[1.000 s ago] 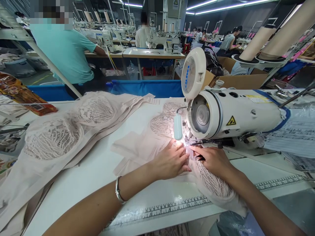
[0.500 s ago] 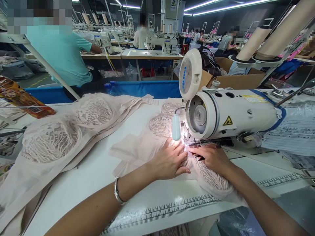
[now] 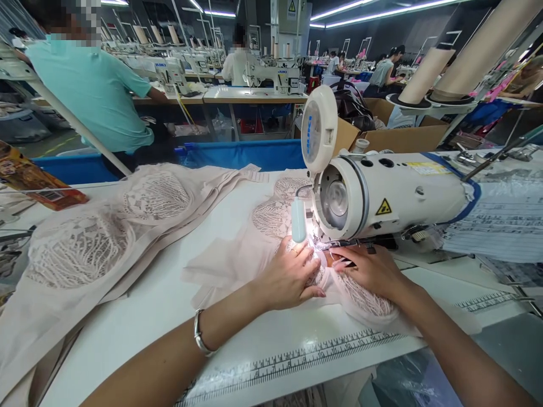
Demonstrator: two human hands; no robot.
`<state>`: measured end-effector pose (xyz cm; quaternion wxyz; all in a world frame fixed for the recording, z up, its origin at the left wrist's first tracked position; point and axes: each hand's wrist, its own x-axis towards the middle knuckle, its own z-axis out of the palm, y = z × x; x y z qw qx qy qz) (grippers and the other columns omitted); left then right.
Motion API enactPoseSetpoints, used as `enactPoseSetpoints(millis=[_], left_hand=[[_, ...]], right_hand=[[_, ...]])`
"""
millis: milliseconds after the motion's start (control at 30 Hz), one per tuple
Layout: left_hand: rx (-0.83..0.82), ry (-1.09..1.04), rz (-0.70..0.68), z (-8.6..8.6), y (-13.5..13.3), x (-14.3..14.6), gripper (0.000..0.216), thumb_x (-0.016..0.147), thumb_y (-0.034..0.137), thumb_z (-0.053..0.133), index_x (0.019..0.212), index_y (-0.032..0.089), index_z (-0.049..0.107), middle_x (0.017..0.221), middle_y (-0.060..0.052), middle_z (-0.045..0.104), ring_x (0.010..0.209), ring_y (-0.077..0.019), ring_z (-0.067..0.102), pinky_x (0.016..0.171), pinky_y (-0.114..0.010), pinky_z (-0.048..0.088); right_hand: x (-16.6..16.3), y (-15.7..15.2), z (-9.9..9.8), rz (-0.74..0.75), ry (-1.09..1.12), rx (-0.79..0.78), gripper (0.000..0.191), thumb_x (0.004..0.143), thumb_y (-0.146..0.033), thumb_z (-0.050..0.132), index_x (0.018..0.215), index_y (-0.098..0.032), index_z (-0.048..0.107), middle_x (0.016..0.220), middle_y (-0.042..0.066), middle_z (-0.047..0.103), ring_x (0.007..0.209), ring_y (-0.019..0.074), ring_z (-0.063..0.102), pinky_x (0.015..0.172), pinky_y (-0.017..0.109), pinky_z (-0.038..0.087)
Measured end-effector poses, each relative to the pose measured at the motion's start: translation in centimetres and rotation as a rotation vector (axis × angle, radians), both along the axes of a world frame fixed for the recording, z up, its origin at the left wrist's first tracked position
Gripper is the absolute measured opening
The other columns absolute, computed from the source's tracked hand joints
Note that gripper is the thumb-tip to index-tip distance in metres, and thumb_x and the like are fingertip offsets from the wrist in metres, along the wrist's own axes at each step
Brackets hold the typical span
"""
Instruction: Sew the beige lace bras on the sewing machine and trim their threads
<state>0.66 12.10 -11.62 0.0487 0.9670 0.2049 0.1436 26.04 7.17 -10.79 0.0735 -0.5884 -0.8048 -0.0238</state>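
My left grip (image 3: 291, 274), fingers spread flat, presses lace garment (image 3: 369, 302) to desk (image 3: 156, 282) by sewing machine (image 3: 394, 183); right grip (image 3: 373, 271) curls over it, can't tell if pinching. I'd keep it smooth, fingers clear.

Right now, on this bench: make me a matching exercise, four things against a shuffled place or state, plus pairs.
Things
1. Left hand
2. Pale lace fabric
3. Round cover with blue lettering
4. Thread cones

Places or states
A. Standing open
B. Upper right of the view
C. Has a silver bracelet at its wrist
D. Under the left hand and right hand

Pairs
1-C
2-D
3-A
4-B
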Motion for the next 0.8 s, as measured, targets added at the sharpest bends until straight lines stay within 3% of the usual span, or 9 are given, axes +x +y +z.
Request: enactPoseSetpoints(millis=[100,167,267,367,467,633,800], left_hand=[[0.002,-0.009,-0.012,-0.1,-0.2,0.2,0.061,0.099,0.066,0.035,0.111,0.012,0.062,0.128,-0.020,0.059,0.130,-0.0371,0.046,0.107,-0.059,0.027],[-0.011,-0.003,-0.032,-0.2,-0.3,0.2,0.063,0.100,0.066,0.031,0.108,0.012,0.063,0.121,-0.019,0.062,0.126,-0.0354,0.049,0.105,-0.057,0.030],[-0.027,-0.006,-0.032,-0.2,-0.2,0.1,0.065,0.102,0.065,0.026,0.115,0.012,0.061,0.116,-0.017,0.065,0.118,-0.0334,0.054,0.102,-0.055,0.032],[-0.006,-0.016,-0.038,-0.3,-0.1,0.0,0.062,0.103,0.063,0.025,0.121,0.015,0.060,0.118,-0.016,0.065,0.116,-0.0333,0.056,0.102,-0.056,0.031],[0.006,-0.022,-0.045,-0.2,-0.1,0.0,0.061,0.102,0.062,0.029,0.121,0.014,0.061,0.122,-0.017,0.063,0.125,-0.0360,0.051,0.103,-0.057,0.030],[-0.035,-0.006,-0.050,-0.1,-0.1,0.0,0.059,0.103,0.060,0.032,0.115,0.011,0.064,0.122,-0.018,0.064,0.124,-0.0366,0.052,0.104,-0.056,0.030],[-0.050,-0.020,-0.024,0.0,0.0,0.0,0.061,0.101,0.063,0.032,0.128,0.014,0.057,0.125,-0.017,0.064,0.128,-0.0366,0.049,0.107,-0.061,0.026]], right_hand=[[0.1,-1.2,-0.2,-0.037,-0.025,0.007,0.030,0.083,-0.038,0.066,0.110,-0.027,0.067,0.095,0.001,0.078,0.078,0.0229,0.071,0.068,0.032,0.047],[0.3,-1.9,-0.5,-0.034,-0.036,0.010,0.027,0.084,-0.024,0.061,0.110,-0.024,0.066,0.083,0.000,0.077,0.073,0.0215,0.070,0.065,0.030,0.045],[0.4,-2.3,-0.7,0.049,-0.036,0.058,0.047,0.078,-0.004,0.051,0.116,-0.025,0.068,0.077,-0.001,0.075,0.069,0.0179,0.067,0.065,0.028,0.043],[0.5,-2.2,-0.7,0.180,0.013,0.063,0.064,0.074,0.000,0.045,0.124,-0.031,0.069,0.078,-0.003,0.074,0.070,0.0153,0.065,0.068,0.027,0.042],[0.6,-2.0,-0.5,0.229,0.038,0.069,0.067,0.069,0.001,0.045,0.122,-0.032,0.072,0.077,-0.003,0.073,0.069,0.0149,0.064,0.068,0.027,0.042],[0.6,-1.7,-0.5,0.217,0.049,0.050,0.066,0.069,0.001,0.045,0.117,-0.032,0.075,0.075,-0.003,0.073,0.069,0.0144,0.064,0.067,0.026,0.042],[0.4,-1.0,-0.5,0.146,-0.004,0.012,0.065,0.071,0.000,0.048,0.119,-0.035,0.074,0.080,-0.004,0.075,0.072,0.0131,0.065,0.062,0.025,0.040]])
